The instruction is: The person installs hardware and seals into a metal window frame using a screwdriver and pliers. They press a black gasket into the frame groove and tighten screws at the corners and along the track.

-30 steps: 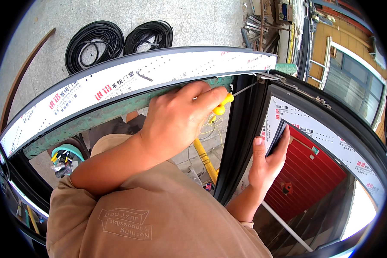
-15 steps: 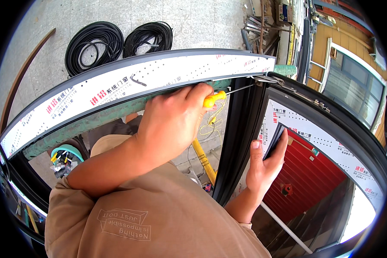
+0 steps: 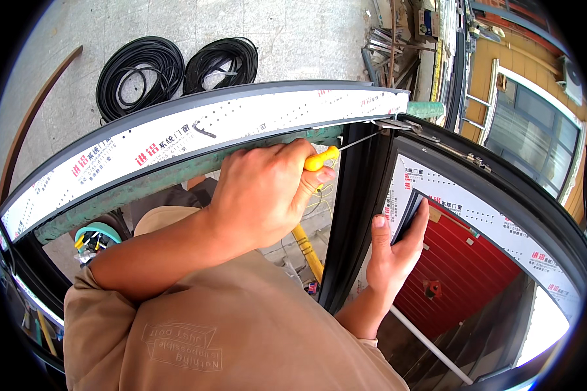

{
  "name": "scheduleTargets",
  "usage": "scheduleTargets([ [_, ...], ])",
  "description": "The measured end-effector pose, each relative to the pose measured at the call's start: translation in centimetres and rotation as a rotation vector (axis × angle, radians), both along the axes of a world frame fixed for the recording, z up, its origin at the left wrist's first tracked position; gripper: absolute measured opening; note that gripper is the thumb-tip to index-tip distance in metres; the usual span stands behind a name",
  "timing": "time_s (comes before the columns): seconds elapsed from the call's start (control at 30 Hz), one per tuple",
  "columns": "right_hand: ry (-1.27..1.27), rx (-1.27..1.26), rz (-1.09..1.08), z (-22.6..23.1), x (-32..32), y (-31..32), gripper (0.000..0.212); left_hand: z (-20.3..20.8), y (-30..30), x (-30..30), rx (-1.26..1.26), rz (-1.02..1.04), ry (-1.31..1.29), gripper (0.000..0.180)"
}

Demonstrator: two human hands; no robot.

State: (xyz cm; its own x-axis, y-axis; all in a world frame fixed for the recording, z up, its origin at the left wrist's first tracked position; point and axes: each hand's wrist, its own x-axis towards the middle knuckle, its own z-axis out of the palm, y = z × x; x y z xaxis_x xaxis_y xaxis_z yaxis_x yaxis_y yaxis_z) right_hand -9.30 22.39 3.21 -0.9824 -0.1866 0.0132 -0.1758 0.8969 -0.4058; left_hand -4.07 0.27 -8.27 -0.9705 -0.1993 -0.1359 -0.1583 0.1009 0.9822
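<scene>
My left hand (image 3: 261, 192) is closed around the yellow handle of a screwdriver (image 3: 321, 158). Its thin metal shaft runs right to the hinge hardware (image 3: 392, 125) at the corner where the window sash meets the frame; the exact contact of the tip is too small to tell. With thumb and fingers on either side of the dark inner edge, my right hand (image 3: 398, 257) grips the window sash (image 3: 486, 202), which stands swung open on the right. A dark window frame (image 3: 235, 114) with printed white protective film crosses ahead of me, beside a green bar (image 3: 137, 189).
Two coils of black cable or strip (image 3: 140, 78) lie on the paved floor beyond the frame. A teal bucket of tools (image 3: 98, 238) stands below on the left. Below the frame slants a yellow bar (image 3: 308, 253). Metal scraps (image 3: 381, 55) are piled at the far right.
My left thumb has shifted along the screwdriver handle. The frame, the sash and both hands appear slightly further left in the view. Both holds are kept.
</scene>
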Motion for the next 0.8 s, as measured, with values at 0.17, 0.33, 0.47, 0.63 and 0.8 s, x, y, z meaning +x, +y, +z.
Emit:
scheduleTargets([
  [0.17, -0.004, 0.019, 0.001, 0.1, -0.1, 0.0, 0.080, -0.1, -0.3, -0.3, 0.018, -0.032, -0.005, 0.033],
  [0.33, 0.014, 0.039, 0.012, 0.0, -0.1, 0.1, 0.081, 0.0, 0.2, 0.1, -0.033, 0.044, 0.037, 0.035],
  [0.47, -0.004, 0.021, -0.004, 0.1, 0.0, -0.3, 0.081, 0.1, 0.1, 0.1, 0.023, 0.036, 0.034, 0.036],
  [0.63, 0.012, 0.036, 0.009, 0.0, 0.0, -0.1, 0.082, -0.2, 0.0, -0.2, 0.045, 0.023, 0.021, 0.037],
  [0.8, 0.007, 0.054, 0.008, 0.2, 0.0, 0.1, 0.081, 0.0, -0.3, -0.4, 0.099, -0.005, 0.022, 0.037],
])
